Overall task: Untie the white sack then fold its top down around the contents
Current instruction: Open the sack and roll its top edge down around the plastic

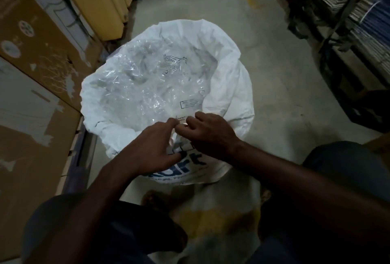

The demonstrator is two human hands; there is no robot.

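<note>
The white sack (230,86) stands on the floor in front of me with its mouth wide open and its rim rolled outward. Crumpled clear plastic packets (147,82) with dark print fill it to near the top. My left hand (154,147) rests on the sack's near rim, fingers over the blue lettering, thumb and forefinger pinching at the edge. My right hand (209,135) sits beside it, fingertips pinched on the same near rim where it meets the clear plastic. The two hands almost touch.
Tall cardboard boxes (38,57) line the left side, close to the sack. Dark shelving (346,10) with stacked goods runs along the right. Grey concrete floor (274,73) stretches ahead. My knees (346,171) flank the sack, and another pale bag (211,217) lies below.
</note>
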